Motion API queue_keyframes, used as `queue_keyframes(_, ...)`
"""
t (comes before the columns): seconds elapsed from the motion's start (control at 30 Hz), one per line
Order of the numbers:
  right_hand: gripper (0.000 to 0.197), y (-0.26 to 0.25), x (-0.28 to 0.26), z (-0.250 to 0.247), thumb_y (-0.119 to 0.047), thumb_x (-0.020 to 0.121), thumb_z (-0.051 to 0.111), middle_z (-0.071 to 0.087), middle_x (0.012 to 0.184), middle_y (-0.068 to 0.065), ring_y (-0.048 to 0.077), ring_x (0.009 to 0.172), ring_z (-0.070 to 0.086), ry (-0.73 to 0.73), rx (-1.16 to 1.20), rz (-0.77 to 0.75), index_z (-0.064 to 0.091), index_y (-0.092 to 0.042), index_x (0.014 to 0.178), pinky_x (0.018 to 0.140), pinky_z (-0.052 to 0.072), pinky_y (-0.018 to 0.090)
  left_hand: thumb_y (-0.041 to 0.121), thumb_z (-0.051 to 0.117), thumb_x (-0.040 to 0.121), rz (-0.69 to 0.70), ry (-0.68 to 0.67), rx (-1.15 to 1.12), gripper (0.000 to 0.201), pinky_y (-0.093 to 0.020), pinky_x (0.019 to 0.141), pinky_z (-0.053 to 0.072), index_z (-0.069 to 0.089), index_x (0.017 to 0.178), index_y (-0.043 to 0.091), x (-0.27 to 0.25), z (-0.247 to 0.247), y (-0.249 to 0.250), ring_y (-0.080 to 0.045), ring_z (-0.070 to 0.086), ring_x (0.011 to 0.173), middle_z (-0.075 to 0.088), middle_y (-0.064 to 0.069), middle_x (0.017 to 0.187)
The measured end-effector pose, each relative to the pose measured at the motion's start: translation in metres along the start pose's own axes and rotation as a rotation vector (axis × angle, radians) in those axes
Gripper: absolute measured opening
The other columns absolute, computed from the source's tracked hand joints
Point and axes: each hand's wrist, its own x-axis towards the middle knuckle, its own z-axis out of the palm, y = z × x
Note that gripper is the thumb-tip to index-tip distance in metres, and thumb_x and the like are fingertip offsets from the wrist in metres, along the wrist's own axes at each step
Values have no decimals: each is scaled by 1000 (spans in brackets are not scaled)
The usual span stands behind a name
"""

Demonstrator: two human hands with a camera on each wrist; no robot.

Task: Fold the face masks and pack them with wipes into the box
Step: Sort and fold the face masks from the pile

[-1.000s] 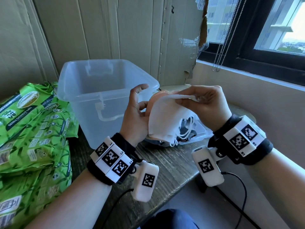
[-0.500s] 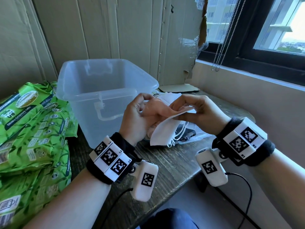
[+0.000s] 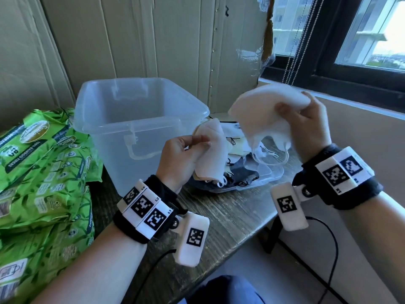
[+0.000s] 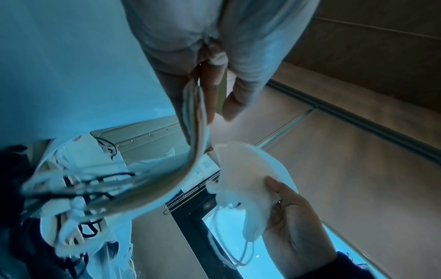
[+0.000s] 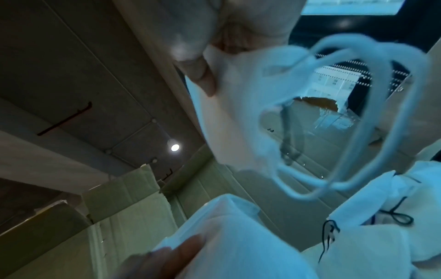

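Left hand (image 3: 178,159), right hand (image 3: 306,126), two masks (image 3: 266,108)

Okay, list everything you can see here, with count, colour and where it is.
Box: one, clear plastic, on the table, nothing visible inside.
Wipe packs: several, green, stacked left of the box.
Mask in right hand: one, white, held up, ear loops dangling.
Mask in left hand: one, white, beside the box.
Mask pile: white and dark, count unclear, on a clear lid right of the box.
Table: one, dark wood.
Window: one, dark frame, upper right.
Left hand: pinches a mask.
Right hand: pinches a mask.
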Motion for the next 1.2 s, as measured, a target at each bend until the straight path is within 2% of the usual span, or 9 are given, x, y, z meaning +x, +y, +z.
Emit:
queue_keyframes(0.23,21,-7,-37,25,-18,75,73,62,67,15,13,62,48,-565,-203,-102,66,2,71,65,44,33,32,47,95,-96,12,-170,38,-22,62,48,71,84,4,-2,5,4,-13,63,72,72,-4,79)
queue_keyframes(0.37,26,-10,-48,35,-14,80,68,66,82,26,16,67,57,-712,-195,-103,68,10,86,74,47,34,50,73,67,-74,-46,-116,66,-33,68,43,64,80,-15,-4,1,3,-22,55,71,62,-16,82)
queue_keyframes(0.43,15,-13,-51,35,-10,79,69,70,72,2,-8,62,53,-729,-184,-99,72,-1,90,64,43,13,35,76,68,-52,-50,-36,42,-34,67,40,67,67,-6,-4,0,2,-22,49,68,58,-14,77)
queue_keyframes(0.5,16,-14,-51,32,-10,76,71,66,72,-14,-8,65,56,-749,-157,-62,73,-13,92,66,43,8,12,71,78,-38,-25,46,23,-30,67,41,72,55,13,-2,0,-2,-18,52,67,62,-11,70)
queue_keyframes(0.63,14,-11,-47,31,-37,78,64,70,93,-5,15,90,65,-731,-107,-84,65,-33,92,83,47,33,5,69,80,-6,-21,60,19,-30,74,48,72,67,18,-2,-1,-1,-15,58,72,68,-2,67)
queue_keyframes(0.8,38,4,-35,33,-23,71,77,52,96,-3,2,78,50,-477,-301,-92,58,-33,101,67,35,4,3,67,81,6,-69,-18,19,-27,76,50,70,71,19,-3,3,2,-15,60,72,69,6,69)
queue_keyframes(0.9,33,4,-33,32,-16,62,83,56,83,1,9,69,51,-421,-246,-105,61,-29,84,62,36,7,-1,64,82,14,-117,-23,19,-28,82,51,69,79,17,-4,3,2,-14,60,78,68,6,76)
queue_keyframes(1.07,51,6,-27,29,-14,64,81,52,105,-2,14,83,52,-586,-243,-51,52,-43,95,68,42,18,-15,56,82,-32,-248,-70,36,-20,73,55,66,80,19,-5,3,2,-2,64,66,70,13,70)
queue_keyframes(1.2,39,11,-24,27,-12,60,84,52,84,-5,12,75,49,-489,-243,-59,55,-37,70,68,40,26,-20,52,81,-63,-349,-57,42,-18,71,56,67,87,19,-8,2,4,-4,66,67,71,9,74)
